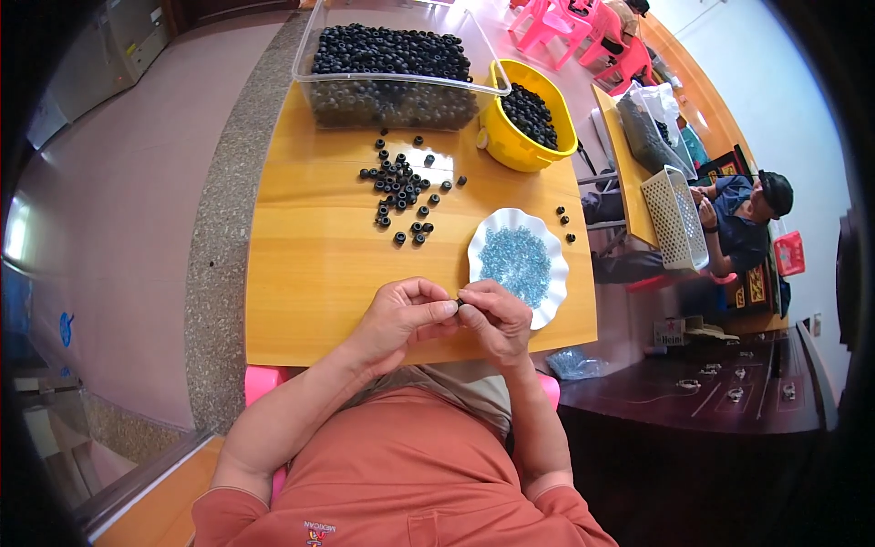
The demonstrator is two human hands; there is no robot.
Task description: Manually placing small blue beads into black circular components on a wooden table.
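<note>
My left hand (pixel 401 317) and my right hand (pixel 499 321) meet over the near edge of the wooden table. Between their fingertips they pinch a small black round part (pixel 459 303), mostly covered by the thumbs. Just beyond my right hand lies a white plate with a wavy rim (pixel 560 270), bearing many tiny clear-blue pieces (pixel 515 260). Farther off, a loose group of black round parts with holes (pixel 401 187) is scattered on the tabletop. A few more black parts (pixel 564 220) lie near the right edge.
At the table's far side stand a clear plastic bin (pixel 392 100) and a yellow tub (pixel 515 150), both holding black parts. To the right, another person (pixel 743 214) sits at a second table with a white perforated basket (pixel 673 219). Pink stools (pixel 551 32) stand beyond.
</note>
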